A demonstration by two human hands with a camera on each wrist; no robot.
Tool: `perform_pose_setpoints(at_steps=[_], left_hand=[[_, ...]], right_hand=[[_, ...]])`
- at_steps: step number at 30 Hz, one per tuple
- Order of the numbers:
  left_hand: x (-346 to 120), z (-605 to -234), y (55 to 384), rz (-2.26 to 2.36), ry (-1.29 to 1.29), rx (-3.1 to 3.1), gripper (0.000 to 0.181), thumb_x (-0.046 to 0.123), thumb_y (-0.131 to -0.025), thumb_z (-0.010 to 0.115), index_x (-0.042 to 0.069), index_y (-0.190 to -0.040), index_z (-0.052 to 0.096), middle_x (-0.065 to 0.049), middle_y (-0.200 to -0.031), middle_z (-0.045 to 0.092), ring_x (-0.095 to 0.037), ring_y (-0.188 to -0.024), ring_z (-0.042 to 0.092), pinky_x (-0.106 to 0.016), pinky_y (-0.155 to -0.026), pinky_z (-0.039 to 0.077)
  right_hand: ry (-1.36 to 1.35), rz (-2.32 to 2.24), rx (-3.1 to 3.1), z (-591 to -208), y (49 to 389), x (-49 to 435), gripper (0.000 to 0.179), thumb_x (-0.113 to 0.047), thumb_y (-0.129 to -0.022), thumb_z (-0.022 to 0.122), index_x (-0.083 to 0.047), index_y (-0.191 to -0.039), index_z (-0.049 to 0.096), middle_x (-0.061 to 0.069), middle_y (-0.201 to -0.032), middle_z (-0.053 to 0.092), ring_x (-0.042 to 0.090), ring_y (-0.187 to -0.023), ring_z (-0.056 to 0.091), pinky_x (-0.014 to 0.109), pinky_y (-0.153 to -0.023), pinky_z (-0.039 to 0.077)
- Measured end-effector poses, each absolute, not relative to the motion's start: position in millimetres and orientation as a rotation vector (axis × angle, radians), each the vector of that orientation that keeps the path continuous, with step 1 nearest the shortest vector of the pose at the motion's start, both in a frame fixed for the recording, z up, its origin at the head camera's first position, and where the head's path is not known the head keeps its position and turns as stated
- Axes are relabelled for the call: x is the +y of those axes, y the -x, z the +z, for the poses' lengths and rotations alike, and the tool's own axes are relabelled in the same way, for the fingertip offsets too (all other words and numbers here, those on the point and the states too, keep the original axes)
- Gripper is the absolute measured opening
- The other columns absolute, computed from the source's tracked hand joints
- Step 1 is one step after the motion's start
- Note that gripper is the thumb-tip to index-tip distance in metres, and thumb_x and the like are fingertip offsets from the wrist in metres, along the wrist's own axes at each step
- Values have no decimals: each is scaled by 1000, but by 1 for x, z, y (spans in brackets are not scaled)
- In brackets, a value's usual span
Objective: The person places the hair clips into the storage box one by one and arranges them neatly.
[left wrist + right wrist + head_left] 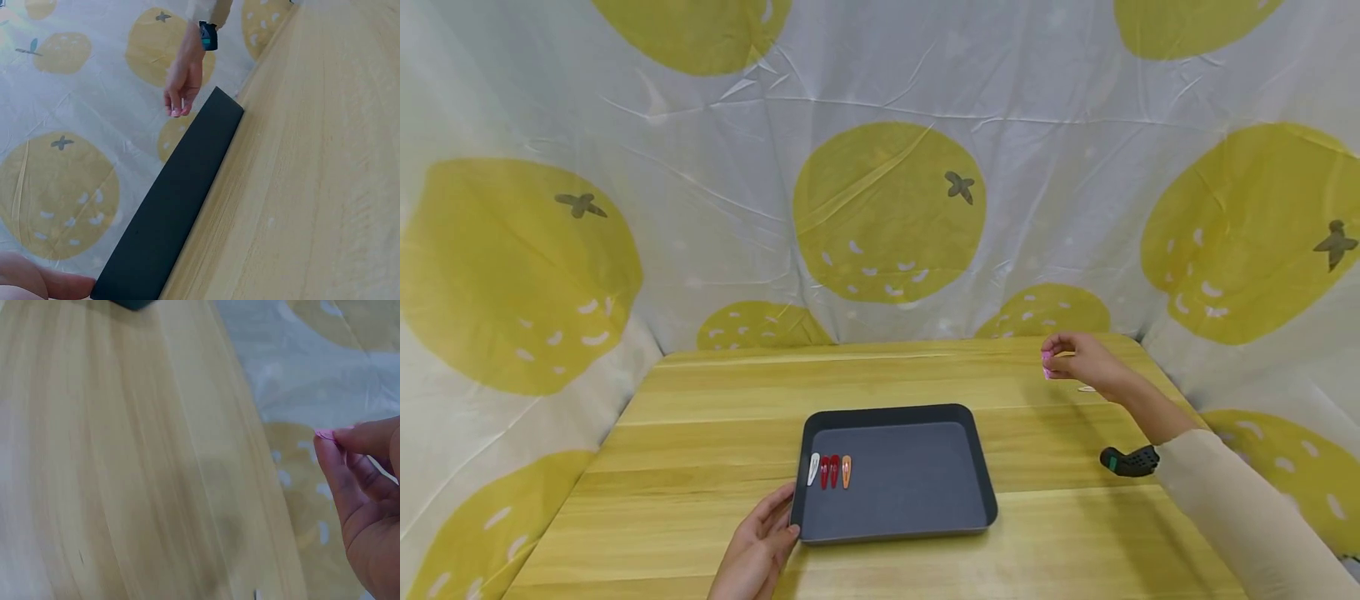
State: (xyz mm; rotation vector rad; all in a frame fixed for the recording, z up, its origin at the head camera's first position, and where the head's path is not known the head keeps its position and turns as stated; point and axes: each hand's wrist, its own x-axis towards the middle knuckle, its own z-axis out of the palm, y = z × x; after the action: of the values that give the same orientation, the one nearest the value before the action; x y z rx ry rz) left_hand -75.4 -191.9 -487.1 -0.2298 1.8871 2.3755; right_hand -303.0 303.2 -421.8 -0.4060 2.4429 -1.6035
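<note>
My right hand point(1078, 363) is raised over the far right of the table, pinching a small pink hair clip point(1047, 365) between thumb and fingertips. In the right wrist view, only the edge of the pink clip shows at the fingertips. My left hand point(760, 542) holds the near left corner of a dark grey baking tray point(917, 532), thumb at its front rim. Inside the tray, along the left, lie a white hair clip point(814, 469), two red hair clips point(829, 472) and an orange hair clip point(846, 472), side by side. Another pale hair clip point(1087, 389) lies below the right wrist.
The wooden table point(700, 450) reaches back to a hanging curtain point(887, 208) printed with yellow fruit. A black device point(1129, 461) with a green patch shows beside the right forearm. The tray stands near the table's middle with raised walls.
</note>
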Motion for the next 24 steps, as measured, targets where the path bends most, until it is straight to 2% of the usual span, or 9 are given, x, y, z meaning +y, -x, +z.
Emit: perform_pose_setpoints(at_steps=[3,11,14,19,24], left_hand=[[-193,-487,75,2365,244,1884,67,-24,-91,39,-18,-155,17,-42,-157,20,-47,-148,21,-33,-111,42],[-195,-488,76,2362,245,1873,68,-23,-92,39,-18,-155,16,-42,-158,19,-49,-149,19,-37,-113,39],[-194,-488,77,2364,236,1862,67,-23,-93,39,-17,-155,16,-41,-158,19,-49,-149,19,-38,-114,39],[-194,-488,77,2369,239,1857,67,-24,-92,38,-17,-155,15,-41,-158,19,-49,-149,19,-37,-114,40],[-195,-488,76,2380,228,1856,67,-23,-93,38,-18,-155,15,-41,-158,20,-48,-148,21,-34,-112,41]], right_hand=[[441,-1587,2450,-421,302,289,24,-2,-105,57,12,-123,49,25,-118,53,32,-101,65,46,-95,57],[487,-1586,2433,-416,298,260,21,-1,-104,58,10,-120,50,25,-116,54,45,-107,61,45,-94,58],[501,-1591,2418,-416,299,249,18,0,-104,57,10,-118,50,24,-112,54,42,-103,64,45,-93,59],[541,-1581,2395,-418,297,228,13,0,-104,56,8,-114,51,22,-110,55,32,-96,66,52,-94,57],[590,-1571,2359,-421,292,209,8,2,-103,55,6,-110,53,21,-108,54,38,-97,66,57,-94,56]])
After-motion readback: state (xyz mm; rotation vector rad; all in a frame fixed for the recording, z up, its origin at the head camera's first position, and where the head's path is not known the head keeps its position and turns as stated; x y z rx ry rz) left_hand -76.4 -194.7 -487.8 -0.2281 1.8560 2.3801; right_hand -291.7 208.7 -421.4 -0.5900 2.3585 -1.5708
